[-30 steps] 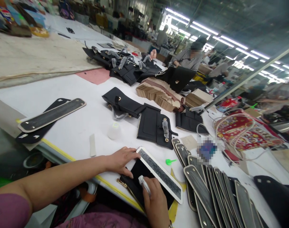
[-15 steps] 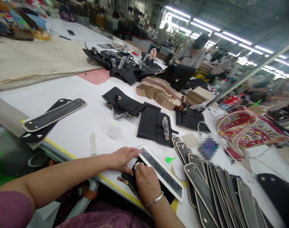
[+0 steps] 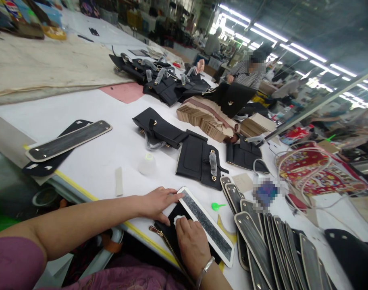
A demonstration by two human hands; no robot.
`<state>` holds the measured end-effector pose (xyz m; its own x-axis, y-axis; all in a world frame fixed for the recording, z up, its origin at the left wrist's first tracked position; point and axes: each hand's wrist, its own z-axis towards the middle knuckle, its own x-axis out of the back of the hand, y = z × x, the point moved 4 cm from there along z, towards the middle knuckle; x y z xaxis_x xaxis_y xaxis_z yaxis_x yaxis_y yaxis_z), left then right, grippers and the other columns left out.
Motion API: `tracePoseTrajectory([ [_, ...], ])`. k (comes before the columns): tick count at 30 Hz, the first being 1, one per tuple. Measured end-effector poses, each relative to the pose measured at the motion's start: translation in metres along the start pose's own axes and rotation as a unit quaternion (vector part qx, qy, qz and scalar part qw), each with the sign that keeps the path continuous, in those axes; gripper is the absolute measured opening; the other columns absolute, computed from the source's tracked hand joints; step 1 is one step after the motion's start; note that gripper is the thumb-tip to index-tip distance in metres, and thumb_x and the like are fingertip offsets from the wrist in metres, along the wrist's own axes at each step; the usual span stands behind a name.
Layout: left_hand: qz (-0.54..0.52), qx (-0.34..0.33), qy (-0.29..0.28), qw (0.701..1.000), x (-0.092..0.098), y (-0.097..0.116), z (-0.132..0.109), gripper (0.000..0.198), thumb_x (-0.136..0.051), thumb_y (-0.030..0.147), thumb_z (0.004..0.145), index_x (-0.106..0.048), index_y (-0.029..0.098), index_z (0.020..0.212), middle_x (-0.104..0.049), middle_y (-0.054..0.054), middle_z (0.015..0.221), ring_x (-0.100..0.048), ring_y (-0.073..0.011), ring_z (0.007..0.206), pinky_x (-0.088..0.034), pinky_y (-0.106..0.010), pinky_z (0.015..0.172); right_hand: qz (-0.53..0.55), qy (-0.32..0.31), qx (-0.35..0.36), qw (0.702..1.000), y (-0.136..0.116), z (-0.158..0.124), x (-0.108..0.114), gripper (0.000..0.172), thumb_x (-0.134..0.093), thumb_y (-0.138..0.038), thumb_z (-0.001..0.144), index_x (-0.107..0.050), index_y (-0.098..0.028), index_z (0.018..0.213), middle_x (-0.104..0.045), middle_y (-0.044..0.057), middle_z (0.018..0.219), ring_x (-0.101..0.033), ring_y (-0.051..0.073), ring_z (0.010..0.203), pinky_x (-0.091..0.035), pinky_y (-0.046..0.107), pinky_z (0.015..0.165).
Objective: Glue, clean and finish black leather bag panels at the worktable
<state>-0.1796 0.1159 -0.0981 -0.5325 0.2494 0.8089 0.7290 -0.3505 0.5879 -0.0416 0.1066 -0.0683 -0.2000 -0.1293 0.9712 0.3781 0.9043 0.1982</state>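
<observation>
A black zippered piece [image 3: 169, 224] lies at the table's front edge, its brass zipper [image 3: 163, 237] along the near side. Upon it rests a long white-bordered strip [image 3: 206, 223] with a dark grey speckled middle. My left hand [image 3: 161, 203] is spread, fingertips on the strip's upper end and thumb on the black piece. My right hand [image 3: 191, 241], with a silver bangle at the wrist, is closed round a small wad of white cloth [image 3: 180, 218] pressed on the black piece beside the strip. Most of the wad is hidden by the fingers.
A row of grey strips with pale edges [image 3: 271, 241] stands at right. Black bag parts [image 3: 192, 157] lie beyond my hands, near a translucent bottle [image 3: 147, 163] and a green cap [image 3: 217, 206]. Two strips [image 3: 70, 141] lie left. A person [image 3: 247, 74] works across the table.
My right hand has slid down and slightly right over the black piece with the white cloth. My left hand stays on the strip's end. The camera view has shifted a little.
</observation>
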Motion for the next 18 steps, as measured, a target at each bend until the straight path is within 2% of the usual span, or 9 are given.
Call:
tracePoseTrajectory([
  [4, 0.006, -0.006, -0.002, 1.000, 0.000, 0.000, 0.001, 0.097, -0.075, 0.044, 0.062, -0.023, 0.014, 0.138, -0.037, -0.023, 0.134, -0.041, -0.0349, 0.120, -0.035, -0.044, 0.094, 0.000, 0.009, -0.029, 1.000, 0.006, 0.007, 0.001, 0.014, -0.053, -0.005, 0.079, -0.057, -0.014, 0.089, -0.051, 0.005, 0.081, -0.045, 0.022, 0.070, -0.034, 0.036, 0.062],
  [6, 0.003, -0.006, 0.003, 1.000, 0.000, -0.001, 0.002, 0.098, -0.074, 0.047, 0.062, -0.023, 0.014, 0.138, -0.037, -0.023, 0.135, -0.041, -0.0351, 0.119, -0.036, -0.044, 0.094, 0.001, 0.007, -0.016, 1.000, 0.006, 0.007, 0.002, 0.016, -0.054, -0.004, 0.078, -0.057, -0.014, 0.089, -0.051, 0.005, 0.081, -0.045, 0.022, 0.070, -0.033, 0.036, 0.061],
  [9, 0.007, -0.009, 0.004, 1.000, -0.001, -0.002, 0.002, 0.100, -0.074, 0.048, 0.062, -0.022, 0.014, 0.139, -0.036, -0.024, 0.135, -0.040, -0.0351, 0.121, -0.036, -0.044, 0.094, 0.009, -0.015, 0.013, 1.000, 0.003, 0.005, 0.004, 0.019, -0.056, -0.001, 0.074, -0.058, -0.015, 0.088, -0.051, 0.004, 0.079, -0.045, 0.022, 0.069, -0.033, 0.035, 0.060],
  [14, 0.021, -0.015, -0.007, 1.000, -0.002, -0.002, 0.003, 0.098, -0.072, 0.049, 0.065, -0.019, 0.013, 0.140, -0.037, -0.025, 0.134, -0.037, -0.0345, 0.123, -0.036, -0.045, 0.094, 0.020, -0.039, -0.032, 0.999, 0.005, 0.012, 0.010, 0.012, -0.053, -0.006, 0.080, -0.059, -0.015, 0.086, -0.054, 0.006, 0.081, -0.048, 0.022, 0.071, -0.035, 0.036, 0.063],
  [18, 0.027, -0.007, -0.003, 1.000, -0.003, -0.003, 0.002, 0.097, -0.070, 0.050, 0.066, -0.019, 0.014, 0.140, -0.037, -0.025, 0.134, -0.038, -0.0340, 0.122, -0.035, -0.043, 0.094, 0.036, -0.066, -0.018, 0.997, 0.003, 0.012, 0.009, 0.014, -0.054, -0.004, 0.079, -0.059, -0.016, 0.084, -0.053, 0.005, 0.079, -0.049, 0.022, 0.070, -0.035, 0.036, 0.062],
])
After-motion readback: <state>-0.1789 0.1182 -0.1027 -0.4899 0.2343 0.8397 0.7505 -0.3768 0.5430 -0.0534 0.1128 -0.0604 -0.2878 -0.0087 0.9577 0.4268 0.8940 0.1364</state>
